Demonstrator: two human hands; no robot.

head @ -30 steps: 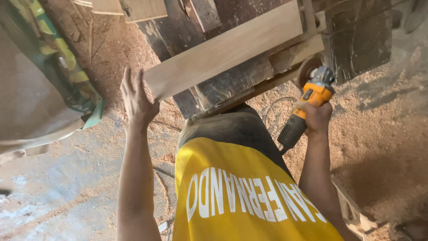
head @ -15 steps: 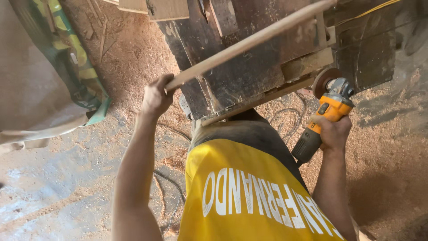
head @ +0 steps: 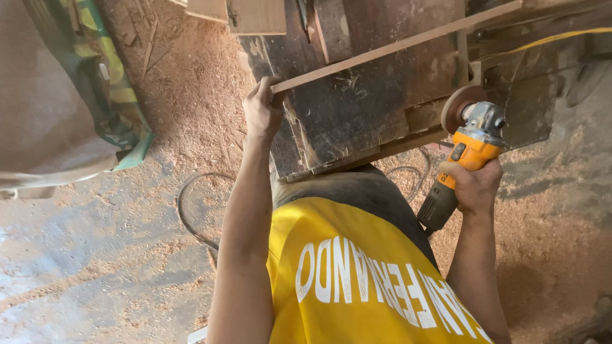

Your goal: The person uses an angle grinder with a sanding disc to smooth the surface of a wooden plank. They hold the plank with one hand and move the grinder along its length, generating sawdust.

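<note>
Viewed from the head camera, the left hand (head: 262,109) is clenched on the near end of a thin wooden board (head: 395,46), thumb and fingers (head: 255,95) wrapped over its edge. From those fingers the board's long axis runs up and to the right, its narrow edge turned toward the camera, and its far end passes out of the frame at the top right. It lies across a dark, worn workbench (head: 357,108); whether it rests on the bench top along its whole length cannot be told.

The right hand (head: 475,186) is closed around the orange and grey body of an angle grinder (head: 464,159), fingers wrapped on the handle. Its brown sanding disc (head: 458,107) sits above the knuckles, just below the board's underside and near a pale upright piece of the bench frame. Contact between disc and board is not resolved here; they appear close, and may be slightly apart.

The governing relation: the board extends away from the left fingers toward the disc, so the right hand is the nearer one to the board's middle span, while the left steadies its free end. A dark cable (head: 191,210) loops on the sawdust-covered floor (head: 127,255) below the left forearm, and a tan and green sack (head: 70,102) lies well to the left of those fingers.
</note>
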